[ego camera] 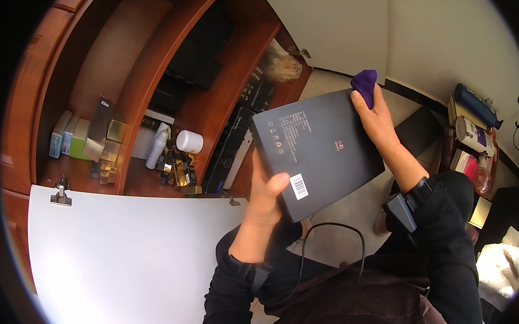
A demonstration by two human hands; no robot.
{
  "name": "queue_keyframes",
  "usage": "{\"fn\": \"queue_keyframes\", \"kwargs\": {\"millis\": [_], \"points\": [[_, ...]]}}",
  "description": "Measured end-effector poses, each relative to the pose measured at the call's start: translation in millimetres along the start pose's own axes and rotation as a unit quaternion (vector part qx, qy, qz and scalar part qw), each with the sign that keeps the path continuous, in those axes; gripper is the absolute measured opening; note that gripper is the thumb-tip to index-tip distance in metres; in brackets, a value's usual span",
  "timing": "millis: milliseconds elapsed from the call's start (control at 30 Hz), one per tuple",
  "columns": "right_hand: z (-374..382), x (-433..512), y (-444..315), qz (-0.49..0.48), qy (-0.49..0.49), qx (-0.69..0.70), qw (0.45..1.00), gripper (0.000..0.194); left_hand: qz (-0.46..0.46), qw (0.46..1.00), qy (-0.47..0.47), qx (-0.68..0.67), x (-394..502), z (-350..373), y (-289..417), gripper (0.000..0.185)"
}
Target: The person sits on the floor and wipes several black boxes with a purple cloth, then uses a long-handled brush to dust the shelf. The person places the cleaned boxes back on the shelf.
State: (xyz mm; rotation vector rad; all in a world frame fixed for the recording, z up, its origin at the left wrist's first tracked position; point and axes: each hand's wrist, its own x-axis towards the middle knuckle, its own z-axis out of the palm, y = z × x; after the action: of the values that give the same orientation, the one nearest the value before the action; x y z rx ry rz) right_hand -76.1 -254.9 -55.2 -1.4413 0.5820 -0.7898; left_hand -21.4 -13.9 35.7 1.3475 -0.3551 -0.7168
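A flat black box (320, 150) with printed writing and a white barcode label is held tilted in front of me. My left hand (265, 192) grips its lower left edge, thumb on the printed face and the other fingers partly hidden behind. At the upper right corner is my right hand (373, 112), its thumb near the box edge and a purple cloth (364, 86) pinched between thumb and fingers. How far the right fingers reach behind the box is hidden.
An open wooden cabinet (144, 58) holds small boxes, a spray bottle (157, 147), a white jar (190, 142) and black boxes. Its white door (115, 266) stands open at lower left. On the right are bottles, a white canister (474, 136) and crumpled white paper (504, 259).
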Motion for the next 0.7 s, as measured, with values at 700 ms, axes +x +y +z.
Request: {"fn": "queue_keyframes", "kwargs": {"millis": [700], "points": [[59.6,-80.8,-43.1,-0.361,-0.121,-0.061,0.922,0.044,-0.059,0.998,0.019,-0.002,5.6,-3.2,-24.2,0.082]]}}
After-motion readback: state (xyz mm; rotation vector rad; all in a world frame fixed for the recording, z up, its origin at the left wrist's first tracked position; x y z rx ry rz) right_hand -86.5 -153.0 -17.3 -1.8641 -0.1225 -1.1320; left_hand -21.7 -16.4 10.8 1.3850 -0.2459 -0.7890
